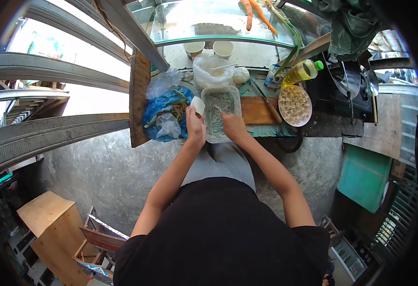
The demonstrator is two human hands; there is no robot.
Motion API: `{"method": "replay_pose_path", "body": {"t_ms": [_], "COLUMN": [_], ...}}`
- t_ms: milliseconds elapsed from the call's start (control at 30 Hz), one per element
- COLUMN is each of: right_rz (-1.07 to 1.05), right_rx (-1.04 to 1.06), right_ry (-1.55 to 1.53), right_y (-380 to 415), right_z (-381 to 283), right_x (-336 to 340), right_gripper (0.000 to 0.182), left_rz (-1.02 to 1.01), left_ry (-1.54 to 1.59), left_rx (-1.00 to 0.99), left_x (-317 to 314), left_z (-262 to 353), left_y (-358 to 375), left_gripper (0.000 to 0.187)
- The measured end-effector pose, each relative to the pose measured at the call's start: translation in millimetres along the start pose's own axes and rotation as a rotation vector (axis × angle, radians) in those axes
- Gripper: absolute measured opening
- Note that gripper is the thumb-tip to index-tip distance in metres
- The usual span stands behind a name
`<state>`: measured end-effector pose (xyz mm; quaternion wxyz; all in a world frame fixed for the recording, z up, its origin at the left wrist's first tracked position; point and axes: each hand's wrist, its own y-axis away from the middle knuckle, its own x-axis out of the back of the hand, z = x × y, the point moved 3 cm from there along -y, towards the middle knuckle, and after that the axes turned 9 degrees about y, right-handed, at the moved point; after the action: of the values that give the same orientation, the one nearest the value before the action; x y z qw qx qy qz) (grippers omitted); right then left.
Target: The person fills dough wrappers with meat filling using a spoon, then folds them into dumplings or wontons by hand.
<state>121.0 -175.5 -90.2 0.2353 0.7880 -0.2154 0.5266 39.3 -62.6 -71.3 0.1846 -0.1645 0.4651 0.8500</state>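
My left hand [195,126] is closed on a white dumpling wrapper [198,105], holding it up at the left rim of a clear plastic container [237,97]. Inside the container is a pale, wet-looking mixture [216,125], spread over the bottom and walls. Over the container's right side, my right hand [234,127] has its fingers curled together. A short pale tip shows at those fingers, but I cannot make out what it is. To the right, a round plate [309,112] carries several small folded dumplings [295,105].
Blue and clear plastic bags [152,112] with greens lie at the left. A knife [268,106] rests on a wooden board [254,112]. Behind stand a white bag [211,71], two cups [224,48] and an oil bottle [304,71]. A stove [361,90] is at the right.
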Motion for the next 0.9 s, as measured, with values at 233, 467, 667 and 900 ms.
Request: {"method": "replay_pose_path", "body": {"t_ms": [233, 467, 667, 900], "right_rz": [-0.083, 0.073, -0.035, 0.115], "right_rx": [-0.026, -0.157, -0.155, -0.305], "right_ry": [0.03, 0.036, 0.06, 0.036], "right_y": [14.0, 13.3, 19.1, -15.0], "right_z": [-3.8, -4.8, -4.9, -6.0], "right_x": [5.7, -13.8, -5.8, -7.5], "right_gripper": [0.01, 0.01, 0.01, 0.011], "left_rz": [-0.087, -0.011, -0.074, -0.065], "left_ry": [0.025, 0.062, 0.072, 0.046], "left_rx": [-0.037, 0.014, -0.066, -0.063], "left_x": [7.6, -2.6, 7.0, 4.9], "left_z": [-9.0, 0.9, -7.0, -5.7], "left_y": [-14.9, 0.6, -14.3, -12.6], "left_gripper": [0.028, 0.024, 0.024, 0.025]}}
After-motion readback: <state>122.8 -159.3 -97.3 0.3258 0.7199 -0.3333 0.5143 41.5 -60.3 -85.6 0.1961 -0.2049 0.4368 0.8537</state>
